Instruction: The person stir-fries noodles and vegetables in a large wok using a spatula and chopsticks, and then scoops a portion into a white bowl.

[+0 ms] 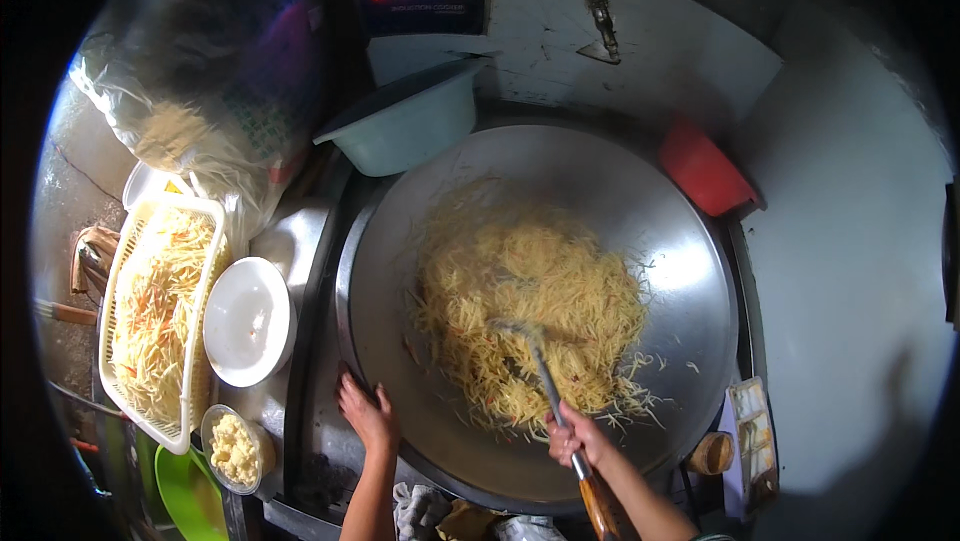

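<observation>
A large metal wok [675, 331] holds a heap of pale yellow shredded food [570, 278] with small reddish bits. My right hand [576, 436] grips the metal shaft of a wok spatula [549, 376], whose wooden handle points down towards me. The spatula's head lies among the shreds, partly covered by them. At the wok's lower left rim, my left hand [367, 410] rests with its fingers against the edge, holding no tool.
Left of the wok are a white basket [191, 391] of shreds, a white bowl [247, 322], a tub of yellowish food [236, 451] and a green container [187, 496]. A pale basin [412, 120] leans behind; a red container [705, 169] stands right. Cloths [420, 511] lie below.
</observation>
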Demonstrator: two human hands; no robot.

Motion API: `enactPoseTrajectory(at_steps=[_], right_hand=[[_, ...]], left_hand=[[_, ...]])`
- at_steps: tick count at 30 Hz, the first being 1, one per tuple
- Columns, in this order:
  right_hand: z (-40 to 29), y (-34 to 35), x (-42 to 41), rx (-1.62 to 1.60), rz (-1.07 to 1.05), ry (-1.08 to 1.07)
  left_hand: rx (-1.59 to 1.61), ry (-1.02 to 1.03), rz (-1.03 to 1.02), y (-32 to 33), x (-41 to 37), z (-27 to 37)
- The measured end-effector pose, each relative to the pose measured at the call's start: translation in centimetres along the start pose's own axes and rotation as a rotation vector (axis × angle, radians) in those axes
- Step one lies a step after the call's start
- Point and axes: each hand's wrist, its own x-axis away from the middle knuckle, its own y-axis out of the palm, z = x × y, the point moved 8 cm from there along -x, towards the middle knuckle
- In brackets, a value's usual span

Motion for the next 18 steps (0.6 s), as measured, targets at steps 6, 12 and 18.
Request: enactPoseTrajectory(at_steps=[6,12,18], right_hand=[[3.6,1.5,7.0,0.068,0.013,-0.071],[-2.9,-5.0,8.7,0.158,0.445,-0.277],[-14.0,-6.3,4.0,0.184,0.475,-0.426]], left_hand=[[-0.014,0.001,0.015,0.0,-0.1,-0.5],[-0.001,-0.005,0.006,0.2,0.1,-0.6],[-0.002,0.015,0.01,0.0,0.0,-0.3]])
